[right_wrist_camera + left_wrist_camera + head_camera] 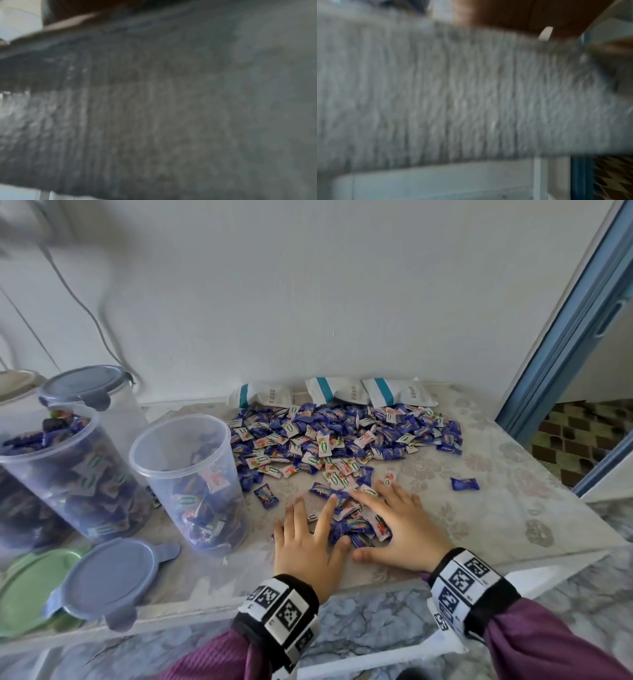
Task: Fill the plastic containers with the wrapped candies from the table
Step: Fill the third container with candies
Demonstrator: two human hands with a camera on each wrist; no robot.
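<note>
A wide heap of blue and white wrapped candies (342, 436) covers the middle of the table. A smaller clump of candies (356, 523) lies between my two hands near the front. My left hand (310, 537) lies flat, fingers spread, against the clump's left side. My right hand (400, 522) lies flat on its right side, fingers over several candies. A clear plastic container (191, 484), partly filled, stands open just left of my hands. A fuller clear container (65, 470) stands further left. Both wrist views are blurred and show only the tablecloth.
A blue lid (114, 580) and a green lid (30, 587) lie at the front left. A lidded container (92, 392) stands at the back left. White packets (394, 393) lie along the wall. One stray candy (464, 483) sits to the right. The table edge (513, 568) is near my wrists.
</note>
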